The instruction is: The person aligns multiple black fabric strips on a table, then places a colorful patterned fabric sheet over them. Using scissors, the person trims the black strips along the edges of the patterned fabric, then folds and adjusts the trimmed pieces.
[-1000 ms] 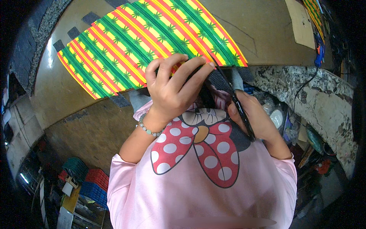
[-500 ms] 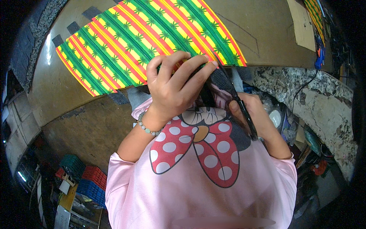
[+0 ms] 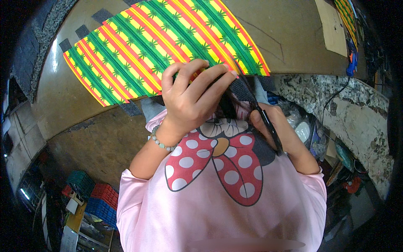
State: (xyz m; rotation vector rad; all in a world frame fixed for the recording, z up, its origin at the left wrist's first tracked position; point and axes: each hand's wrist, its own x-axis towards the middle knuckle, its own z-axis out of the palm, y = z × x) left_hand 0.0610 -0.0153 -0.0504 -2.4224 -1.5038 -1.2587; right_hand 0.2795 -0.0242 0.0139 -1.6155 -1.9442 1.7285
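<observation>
Here we see the striped cloth lying across the near edge of the table, dark strips poking out past its left end. Our left hand curls its fingers over the cloth's near edge, though with the thumb hidden we can't tell whether it grips, while our right hand clasps the black scissors, their blades up against the cloth near its right corner. Beyond, we have cardboard toward the table's right edge and plastic crates below its left side.
</observation>
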